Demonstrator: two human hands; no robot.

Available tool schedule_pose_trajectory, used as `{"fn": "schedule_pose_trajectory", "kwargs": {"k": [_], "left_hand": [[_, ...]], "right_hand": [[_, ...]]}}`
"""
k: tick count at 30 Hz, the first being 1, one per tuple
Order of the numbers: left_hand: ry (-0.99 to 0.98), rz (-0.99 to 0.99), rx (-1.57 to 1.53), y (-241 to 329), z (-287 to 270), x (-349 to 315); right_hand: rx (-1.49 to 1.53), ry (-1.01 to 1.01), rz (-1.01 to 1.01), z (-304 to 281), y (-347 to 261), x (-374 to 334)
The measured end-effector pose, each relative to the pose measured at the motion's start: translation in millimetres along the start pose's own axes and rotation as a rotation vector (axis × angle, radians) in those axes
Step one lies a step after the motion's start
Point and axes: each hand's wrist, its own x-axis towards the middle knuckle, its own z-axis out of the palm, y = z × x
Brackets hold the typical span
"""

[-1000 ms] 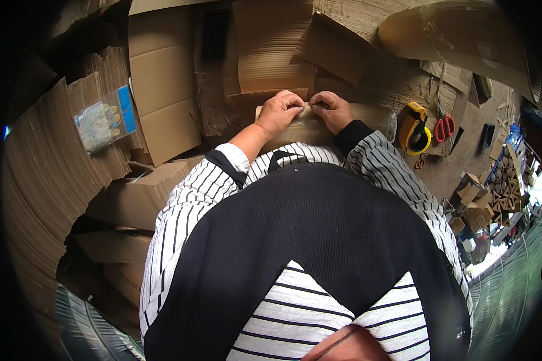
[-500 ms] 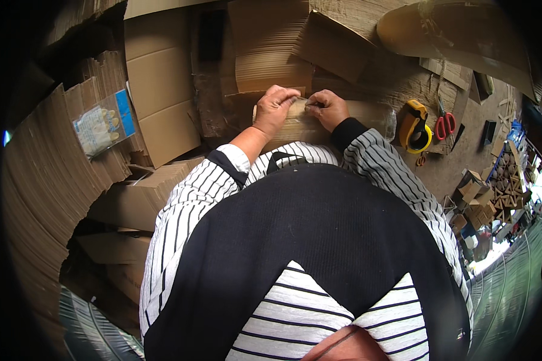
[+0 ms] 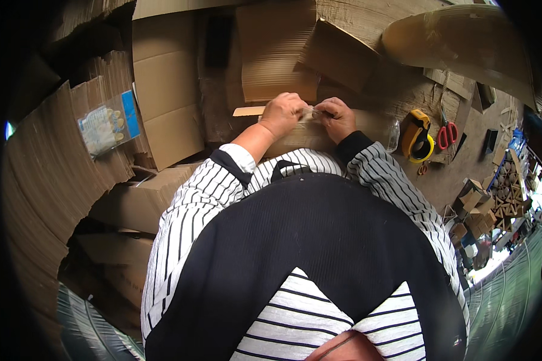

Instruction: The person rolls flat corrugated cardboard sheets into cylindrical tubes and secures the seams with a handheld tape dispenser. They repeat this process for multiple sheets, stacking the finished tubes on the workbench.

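Note:
In front of my body lies a long tan bundle point(image 3: 301, 137), with a shiny clear covering that looks like plastic. Both my hands meet above its middle. My left hand point(image 3: 283, 115) is closed in a pinch on a crumpled bit of clear film point(image 3: 308, 114). From the other side my right hand point(image 3: 338, 119) pinches the same bit, its fingers curled close to the left ones. Whether the film is tape or wrapping I cannot tell. Loose clear film point(image 3: 394, 136) sticks out at the bundle's right end.
Right of the bundle lie a yellow-and-black tape dispenser point(image 3: 417, 137), red-handled scissors point(image 3: 447, 135) and a small orange-handled pair point(image 3: 423, 169). A large wrapped roll point(image 3: 457, 39) is at the far right. Cardboard sheets point(image 3: 165, 84) stand left, beside stacked cardboard point(image 3: 42, 174) and a plastic packet point(image 3: 108, 123).
My hands have come closer together and bunched the clear film between them. The whole view has shifted slightly. A light cardboard edge now shows left of my left hand.

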Motion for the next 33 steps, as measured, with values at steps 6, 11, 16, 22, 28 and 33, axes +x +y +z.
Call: {"fn": "schedule_pose_trajectory", "kwargs": {"k": [6,11,16,22,28,33], "left_hand": [[-0.05,-0.253,-0.114,-4,-9,-3],[-0.417,-0.29,0.026,-18,-23,13],[-0.257,-0.021,0.063,-28,-6,11],[-0.132,0.078,0.025,-23,-4,2],[-0.229,0.021,0.015,-17,-9,-2],[-0.288,-0.061,-0.038,-13,-15,-9]], "right_hand": [[0.092,-0.016,0.079,5,-1,-2],[0.067,-0.012,0.035,3,-5,0],[0.019,0.012,0.006,2,-7,0],[-0.11,-0.016,0.025,0,-7,0],[-0.199,-0.073,0.187,3,-16,3],[-0.222,-0.061,0.21,6,-11,5]]}}
